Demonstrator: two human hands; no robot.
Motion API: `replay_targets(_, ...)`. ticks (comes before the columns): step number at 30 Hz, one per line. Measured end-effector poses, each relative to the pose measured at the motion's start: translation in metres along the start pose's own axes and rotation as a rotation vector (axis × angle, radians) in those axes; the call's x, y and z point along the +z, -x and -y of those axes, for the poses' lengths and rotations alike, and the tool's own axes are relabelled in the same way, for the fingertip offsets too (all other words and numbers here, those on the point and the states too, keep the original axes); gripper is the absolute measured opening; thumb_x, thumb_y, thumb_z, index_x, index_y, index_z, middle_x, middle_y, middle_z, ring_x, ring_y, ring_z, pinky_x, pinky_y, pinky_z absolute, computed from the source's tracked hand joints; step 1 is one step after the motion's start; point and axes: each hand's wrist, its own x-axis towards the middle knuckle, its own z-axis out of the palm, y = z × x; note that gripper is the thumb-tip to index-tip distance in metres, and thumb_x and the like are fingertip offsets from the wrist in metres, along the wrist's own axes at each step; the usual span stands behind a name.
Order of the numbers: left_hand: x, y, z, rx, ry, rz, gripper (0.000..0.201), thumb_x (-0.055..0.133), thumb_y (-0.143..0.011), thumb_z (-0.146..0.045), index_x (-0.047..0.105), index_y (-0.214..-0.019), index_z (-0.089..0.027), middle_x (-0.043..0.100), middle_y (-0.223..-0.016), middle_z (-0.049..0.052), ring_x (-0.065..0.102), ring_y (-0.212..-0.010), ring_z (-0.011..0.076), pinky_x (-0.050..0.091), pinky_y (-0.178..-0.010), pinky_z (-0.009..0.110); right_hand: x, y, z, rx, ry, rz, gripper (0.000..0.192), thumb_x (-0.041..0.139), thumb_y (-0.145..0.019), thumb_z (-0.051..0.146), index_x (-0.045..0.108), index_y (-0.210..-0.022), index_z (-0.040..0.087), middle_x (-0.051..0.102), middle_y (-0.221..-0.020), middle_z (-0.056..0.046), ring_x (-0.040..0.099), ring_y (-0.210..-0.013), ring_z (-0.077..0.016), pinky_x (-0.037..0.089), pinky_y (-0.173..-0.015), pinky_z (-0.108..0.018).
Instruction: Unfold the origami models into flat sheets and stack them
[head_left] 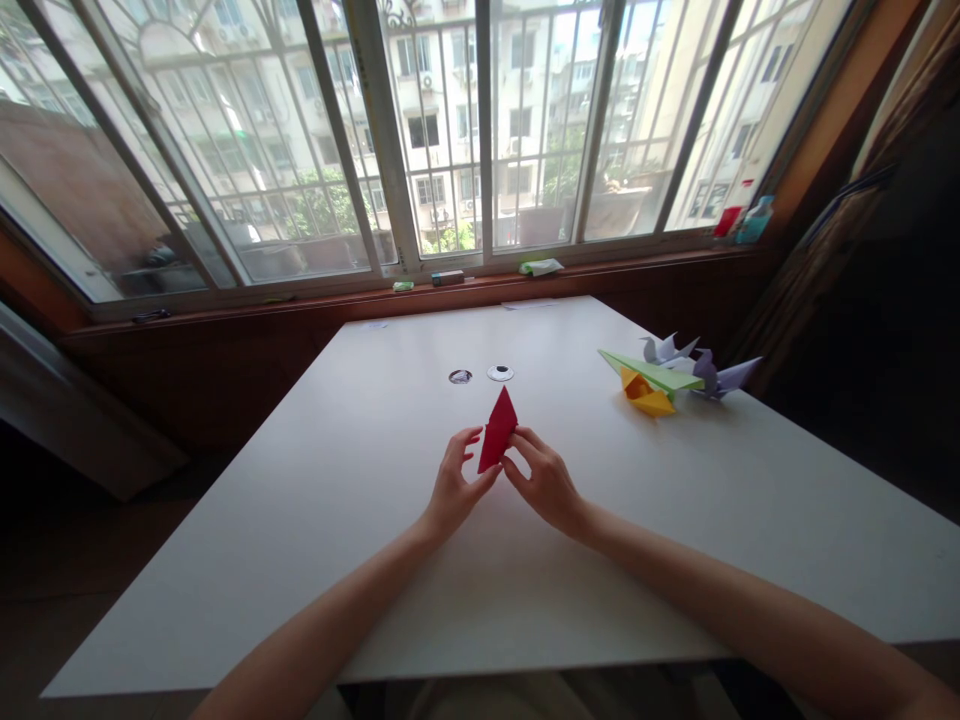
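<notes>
Here, a folding step on a red paper piece [498, 428] is in hand. The paper, already creased into a narrow kite-like point, is held upright just above the middle of the white worktop [375, 560], its tip pointing away from the person. The left hand [455, 483] pinches the lower left edge between thumb and fingertips; the right hand [546, 482] grasps the lower right corner in the same way, so both hands are closed on the paper and neither rests flat on the worktop. Two small round fittings [481, 375] lie beyond the paper. Well apart to the right sit finished models: a green paper plane [660, 374] over a yellow folded piece [646, 393], with pale lilac cranes [701, 366] just behind. Judging by the grip, the next crease probably calls for aligning the lower edges precisely before pressing, since a slip at the base would skew the point.
</notes>
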Motion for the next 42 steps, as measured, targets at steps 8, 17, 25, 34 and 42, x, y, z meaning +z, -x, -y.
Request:
replay_targets(8,-0.005,-0.005,0.008,-0.060,0.009,0.006,0.027,0.056,-0.081,-0.027,0.058,-0.105,-0.016,0.066,-0.103,0.009,0.062,-0.095,0.0198,0.050,-0.082,0.033,-0.003,-0.006,-0.004,0.170,-0.163,0.035,0.023,0.042,-0.087,0.023,0.064,-0.089,0.018,0.066,-0.087,-0.005,0.061,-0.078,-0.0170,0.047,-0.067,-0.026)
replay_targets(17,-0.008,-0.003,0.009,0.007,-0.169,-0.051,0.021,0.052,-0.085,-0.028,0.066,-0.092,-0.015,0.071,-0.086,0.007,0.065,-0.077,0.0174,0.052,-0.066,0.027,-0.009,-0.005,-0.002,0.109,0.081,0.076,0.027,0.050,-0.084,0.028,0.061,-0.062,0.017,0.056,-0.058,-0.002,0.045,-0.053,-0.0122,0.031,-0.054,-0.025)
replay_targets(25,-0.009,0.006,-0.004,0.264,-0.465,-0.020,0.020,0.048,-0.088,-0.023,0.064,-0.100,-0.021,0.069,-0.091,0.004,0.062,-0.082,0.0158,0.050,-0.073,0.028,-0.016,-0.006,0.008,-0.004,0.197,0.075,0.029,0.052,-0.083,0.038,0.059,-0.064,0.016,0.056,-0.059,-0.002,0.046,-0.055,-0.0127,0.032,-0.059,-0.025)
replay_targets(34,-0.019,0.005,-0.005,0.482,-0.758,-0.005,0.023,0.049,-0.086,-0.019,0.061,-0.106,-0.021,0.070,-0.091,0.004,0.062,-0.079,0.0173,0.049,-0.068,0.030,-0.017,-0.006,0.008,-0.010,0.114,0.092,0.029,0.050,-0.086,0.036,0.057,-0.065,0.017,0.057,-0.058,-0.001,0.048,-0.054,-0.0122,0.034,-0.059,-0.025)
replay_targets(42,-0.020,0.002,-0.007,0.525,-0.801,-0.034,0.023,0.046,-0.088,-0.017,0.061,-0.106,-0.021,0.070,-0.093,0.003,0.061,-0.082,0.0165,0.050,-0.068,0.028,-0.017,-0.007,0.004,0.012,0.097,0.069,0.028,0.048,-0.087,0.033,0.060,-0.067,0.018,0.058,-0.062,-0.001,0.051,-0.056,-0.0126,0.037,-0.058,-0.025)
